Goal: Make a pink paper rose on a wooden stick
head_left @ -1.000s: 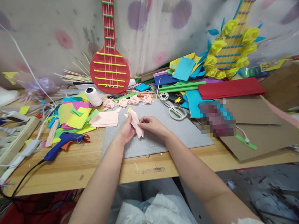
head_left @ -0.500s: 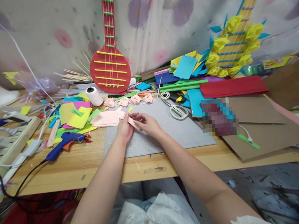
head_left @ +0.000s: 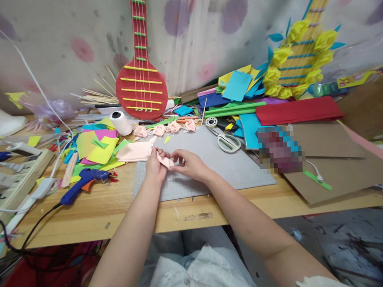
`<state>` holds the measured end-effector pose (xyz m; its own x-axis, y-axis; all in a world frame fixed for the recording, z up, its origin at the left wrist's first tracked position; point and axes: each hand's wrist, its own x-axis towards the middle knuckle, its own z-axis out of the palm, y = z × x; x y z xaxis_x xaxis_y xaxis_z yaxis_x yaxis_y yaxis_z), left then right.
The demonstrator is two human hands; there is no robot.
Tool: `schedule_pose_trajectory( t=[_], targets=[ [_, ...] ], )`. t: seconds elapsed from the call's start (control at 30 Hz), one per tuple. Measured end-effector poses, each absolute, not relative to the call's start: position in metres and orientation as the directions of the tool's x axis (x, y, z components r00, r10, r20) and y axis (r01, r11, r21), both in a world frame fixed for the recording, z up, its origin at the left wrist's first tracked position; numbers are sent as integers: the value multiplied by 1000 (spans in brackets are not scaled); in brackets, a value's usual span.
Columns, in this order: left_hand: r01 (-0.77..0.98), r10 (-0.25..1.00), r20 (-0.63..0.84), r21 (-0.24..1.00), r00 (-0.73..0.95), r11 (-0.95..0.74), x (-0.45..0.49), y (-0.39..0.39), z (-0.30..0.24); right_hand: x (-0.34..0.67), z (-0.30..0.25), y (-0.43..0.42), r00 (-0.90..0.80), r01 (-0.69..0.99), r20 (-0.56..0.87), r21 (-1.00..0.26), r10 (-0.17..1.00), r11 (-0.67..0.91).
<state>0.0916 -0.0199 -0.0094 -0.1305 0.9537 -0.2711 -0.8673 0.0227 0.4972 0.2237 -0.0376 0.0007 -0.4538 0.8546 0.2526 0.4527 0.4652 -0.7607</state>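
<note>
Between my two hands is a strip of pale pink crepe paper (head_left: 165, 161), held over the grey cutting mat (head_left: 238, 171). My left hand (head_left: 155, 166) is closed on its left end. At the right end, the fingers of my right hand (head_left: 189, 164) pinch the paper, which looks gathered there. A stack of pale pink paper (head_left: 134, 151) lies just left of my left hand. Behind my hands, several pink paper flowers (head_left: 172, 127) stand in a row along the mat's far edge. Scissors (head_left: 228, 143) with pale handles lie on the mat to the right.
A blue glue gun (head_left: 83, 183) with a black cord lies left of the mat, near a power strip (head_left: 34, 179). A white thread spool (head_left: 120, 123) and a red paper lute (head_left: 142, 88) are behind. Brown cardboard (head_left: 336, 169) lies at right.
The pink strip, flat and straight before, is now more crumpled at its right end. My left hand has shifted slightly left; my right fingers have moved along the paper.
</note>
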Motion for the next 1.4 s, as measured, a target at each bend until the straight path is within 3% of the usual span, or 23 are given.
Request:
schedule_pose_trajectory(
  t=[0.23,0.43,0.77,0.87,1.0,1.1,1.2,1.4],
  targets=[
    [-888,957,-285,453,-61,78,89,-23,-4,227,2,-40,-571,331,241,-808,785,488],
    [-874,961,-266,481,-70,70,91,-22,-9,219,1,-39,-570,311,235,-826,788,471],
    [-674,963,-76,728,-258,-123,102,-28,-9,218,-8,-34,-496,207,48,-963,867,172],
    [-679,968,-64,724,-241,-121,105,-28,-8,211,-13,-30,-422,203,31,-971,906,128],
    [-688,977,-70,720,-203,-92,107,-29,-7,207,-13,-28,-442,194,-12,-977,897,82],
    [-722,989,-116,691,-87,18,105,-29,-5,211,-9,-28,-447,162,-71,-987,891,3],
    [-747,985,-168,651,30,134,100,-29,-3,218,-5,-29,-541,138,-116,-989,833,-48],
    [-811,989,-131,570,72,135,93,-31,0,224,2,-32,-629,191,-166,-980,759,-56]
  ],
)
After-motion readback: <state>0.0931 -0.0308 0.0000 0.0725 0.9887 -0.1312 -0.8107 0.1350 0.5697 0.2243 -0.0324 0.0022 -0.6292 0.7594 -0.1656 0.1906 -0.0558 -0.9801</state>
